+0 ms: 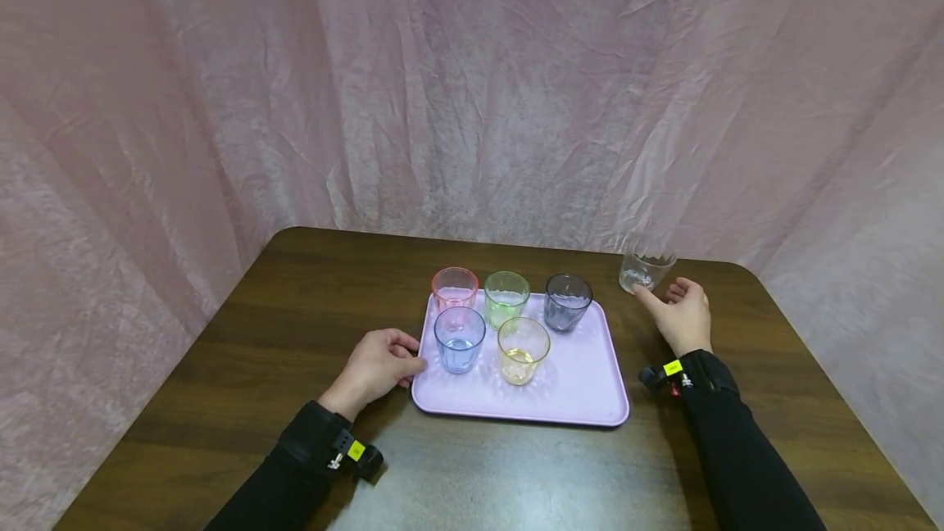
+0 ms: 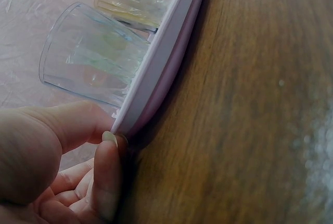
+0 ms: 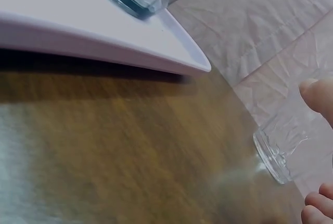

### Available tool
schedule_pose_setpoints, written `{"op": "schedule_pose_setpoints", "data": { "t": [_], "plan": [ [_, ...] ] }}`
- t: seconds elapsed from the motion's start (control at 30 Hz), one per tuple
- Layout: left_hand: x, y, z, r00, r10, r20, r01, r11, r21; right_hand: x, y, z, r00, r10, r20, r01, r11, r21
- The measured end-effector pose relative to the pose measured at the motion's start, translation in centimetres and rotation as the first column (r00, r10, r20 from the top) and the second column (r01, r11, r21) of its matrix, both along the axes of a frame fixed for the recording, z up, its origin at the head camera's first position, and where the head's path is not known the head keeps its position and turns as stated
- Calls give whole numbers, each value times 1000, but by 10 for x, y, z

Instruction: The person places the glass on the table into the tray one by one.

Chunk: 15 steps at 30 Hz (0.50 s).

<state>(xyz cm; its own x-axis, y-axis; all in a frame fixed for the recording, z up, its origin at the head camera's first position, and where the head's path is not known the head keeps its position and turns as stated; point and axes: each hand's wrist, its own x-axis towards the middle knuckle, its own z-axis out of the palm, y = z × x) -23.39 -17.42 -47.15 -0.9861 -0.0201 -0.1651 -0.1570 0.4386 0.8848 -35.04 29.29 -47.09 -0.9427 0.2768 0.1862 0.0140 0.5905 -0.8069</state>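
Note:
A lilac tray (image 1: 575,383) holds several tinted tumblers: red (image 1: 455,287), green (image 1: 506,297), grey (image 1: 567,303), blue (image 1: 460,341) and yellow (image 1: 523,351). My left hand (image 1: 379,367) pinches the tray's left rim, and the left wrist view shows thumb and fingertip meeting at that edge. At the table's far right a clear tumbler (image 1: 646,265) stands upright. Right beside it is my right hand (image 1: 682,319), thumb extended toward its lower side and fingers loosely bent. In the right wrist view the thumb (image 3: 317,95) overlaps the clear tumbler (image 3: 296,143), with a gap between thumb and fingers.
The brown wooden table (image 1: 295,301) ends at a back edge just behind the clear tumbler. Pink draped cloth (image 1: 472,105) hangs behind and on both sides. Bare wood lies between the tray's right edge and the right hand.

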Motion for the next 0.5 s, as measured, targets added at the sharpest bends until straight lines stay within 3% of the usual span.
{"op": "schedule_pose_setpoints", "data": {
  "t": [0.5],
  "plan": [
    [0, -3, 0, 1000, 0, 17, 0, 1000, 0, -15, -6, -1, 999, -31, 9, 31, 999, 11]
  ]
}}
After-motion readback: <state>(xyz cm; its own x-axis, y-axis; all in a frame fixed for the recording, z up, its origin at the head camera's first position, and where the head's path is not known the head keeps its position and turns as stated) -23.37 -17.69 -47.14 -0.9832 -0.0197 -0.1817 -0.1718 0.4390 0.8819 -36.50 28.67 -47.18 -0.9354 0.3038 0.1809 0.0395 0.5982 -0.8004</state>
